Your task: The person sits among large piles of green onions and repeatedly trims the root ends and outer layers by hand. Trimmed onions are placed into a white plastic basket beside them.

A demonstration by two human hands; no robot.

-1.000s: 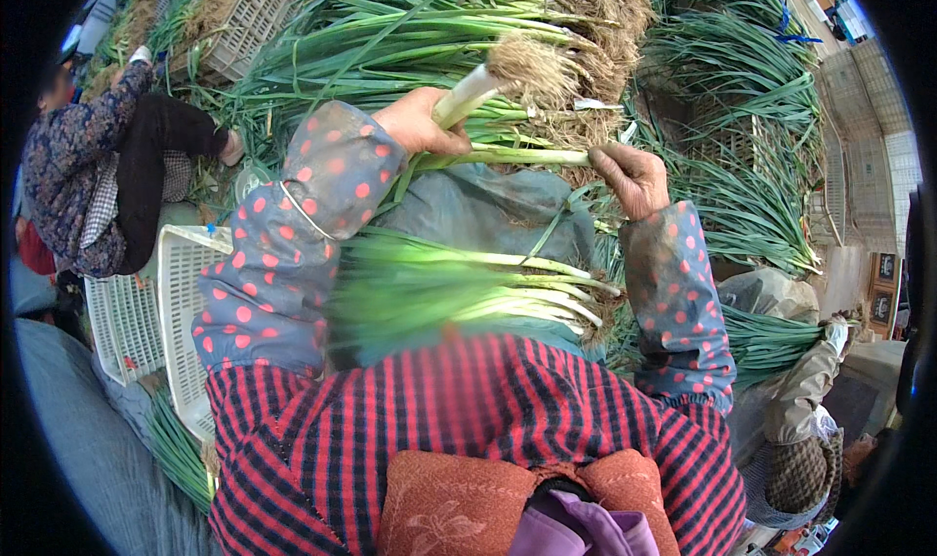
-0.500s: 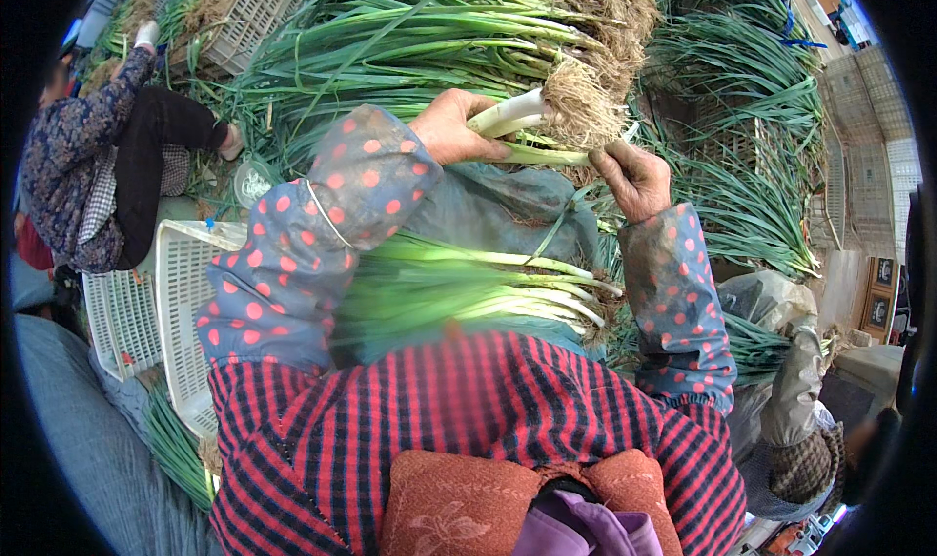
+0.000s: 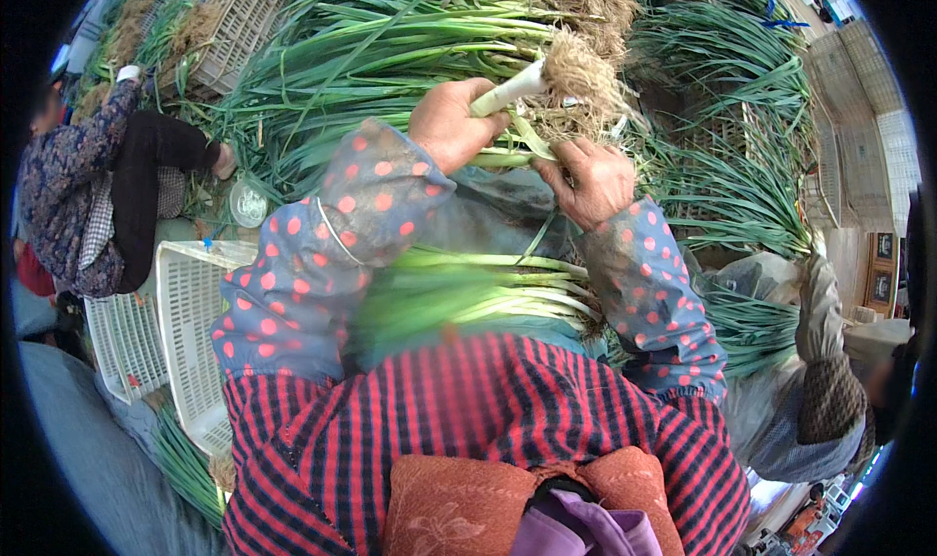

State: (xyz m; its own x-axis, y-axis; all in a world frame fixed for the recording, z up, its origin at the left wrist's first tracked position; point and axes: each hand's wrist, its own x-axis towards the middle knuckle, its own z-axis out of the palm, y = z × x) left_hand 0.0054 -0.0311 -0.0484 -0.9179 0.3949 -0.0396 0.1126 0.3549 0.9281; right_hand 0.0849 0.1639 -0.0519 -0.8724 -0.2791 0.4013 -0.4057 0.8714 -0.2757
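My left hand (image 3: 451,122) is closed round a leek (image 3: 515,87), its white shaft raised toward a thick beige root tuft. Just below and to the right, my right hand (image 3: 589,180) has its fingers closed at a pale, flattened outer leaf (image 3: 530,136) angling down from the held leek. Behind both hands lies a big pile of leeks (image 3: 371,39) with roots to the right. Below them, on dark plastic sheeting (image 3: 503,190), a smaller row of leeks (image 3: 527,283) shows white stems, its leafy left part blurred.
A seated co-worker (image 3: 73,195) is at left, near white crates (image 3: 195,331), a tilted crate (image 3: 239,29) and a clear bowl (image 3: 249,205). Another person (image 3: 825,390) works at lower right. More leek bundles (image 3: 742,195) fill the right.
My right hand has moved left, closer to my left hand, and a pale leaf now angles down between them. The co-worker at lower right has reached farther up.
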